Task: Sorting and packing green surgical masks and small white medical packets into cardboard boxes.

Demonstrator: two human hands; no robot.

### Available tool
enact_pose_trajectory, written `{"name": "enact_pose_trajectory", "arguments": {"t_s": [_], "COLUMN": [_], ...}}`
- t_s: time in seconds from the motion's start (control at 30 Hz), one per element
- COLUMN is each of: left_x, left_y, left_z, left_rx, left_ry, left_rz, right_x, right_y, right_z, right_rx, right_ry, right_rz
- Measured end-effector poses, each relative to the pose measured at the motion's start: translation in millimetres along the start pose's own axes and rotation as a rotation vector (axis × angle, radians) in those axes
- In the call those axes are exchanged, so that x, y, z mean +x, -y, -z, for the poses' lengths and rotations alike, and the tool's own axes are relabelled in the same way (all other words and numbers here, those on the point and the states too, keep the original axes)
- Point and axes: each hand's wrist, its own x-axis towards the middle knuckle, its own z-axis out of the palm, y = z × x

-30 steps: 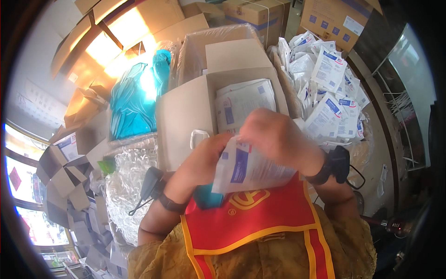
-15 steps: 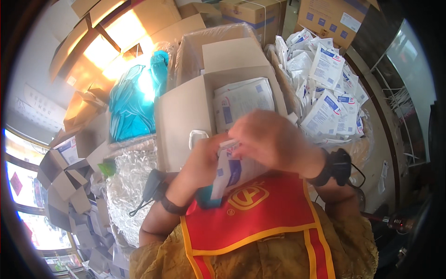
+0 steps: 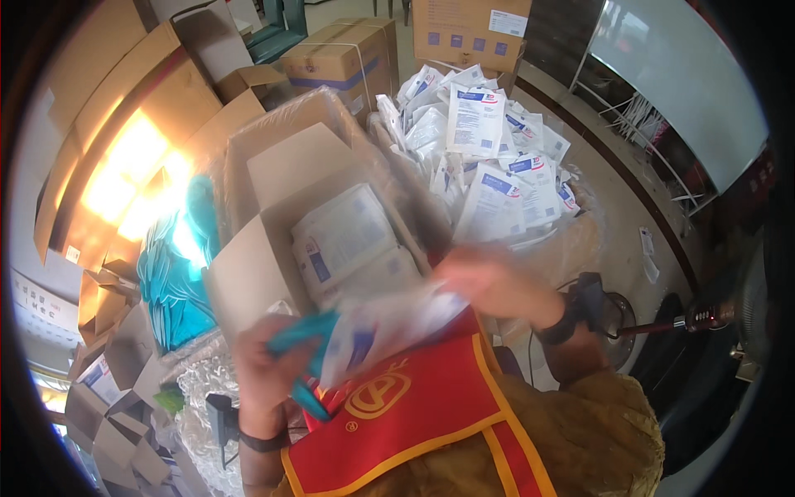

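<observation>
In front of my chest a white printed packet (image 3: 393, 327), smeared by motion, stretches between my two hands. My right hand (image 3: 497, 286) grips its right end. My left hand (image 3: 267, 364) is closed on a teal flat piece (image 3: 305, 335) with a loose end hanging down, at the packet's left end. Whether the piece is partly inside the packet, I cannot tell. Just beyond my hands stands an open carton (image 3: 248, 265) with similar packets (image 3: 346, 236) lying flat in it.
Loose white packets (image 3: 501, 178) are heaped in a plastic-lined box at the right. Teal pieces (image 3: 178, 286) fill a box at the left, above white stringy material (image 3: 203, 410). Several cartons (image 3: 344, 62) stand behind; a metal-framed whiteboard (image 3: 679, 99) is at far right.
My hands have spread apart, the left one moving left with the teal piece, the right one holding the packet's other end. My view has turned, shifting the boxes leftward.
</observation>
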Motion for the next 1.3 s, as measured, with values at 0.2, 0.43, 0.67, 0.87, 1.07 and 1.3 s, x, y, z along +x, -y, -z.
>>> {"name": "enact_pose_trajectory", "arguments": {"t_s": [0.2,0.43,0.67,0.87,1.07,1.3], "left_x": [12.0,32.0,41.8,34.4,25.3,32.9], "left_y": [24.6,9.1,16.5,17.4,28.7,33.1], "left_z": [26.9,-2.0,-27.3,-36.6,4.2,21.3], "left_rx": [-0.31,-0.232,-0.31,-0.344,-0.542,-0.391], "left_ry": [-0.369,-0.297,-0.263,-0.181,-0.209,-0.271], "left_rz": [0.021,0.109,0.086,0.026,0.176,-0.05], "right_x": [-73.3,-120.9,-14.2,73.7,72.9,56.5], "right_y": [-111.7,-270.3,-90.7,13.2,11.5,52.1], "right_z": [71.5,105.0,41.3,-36.5,-33.4,-16.5], "right_rx": [0.46,-0.709,0.17,0.204,0.067,0.168], "right_ry": [-0.702,-0.662,-0.285,-0.146,-0.089,0.234], "right_rz": [-0.698,-0.569,-0.448,-0.057,-0.044,0.232]}}
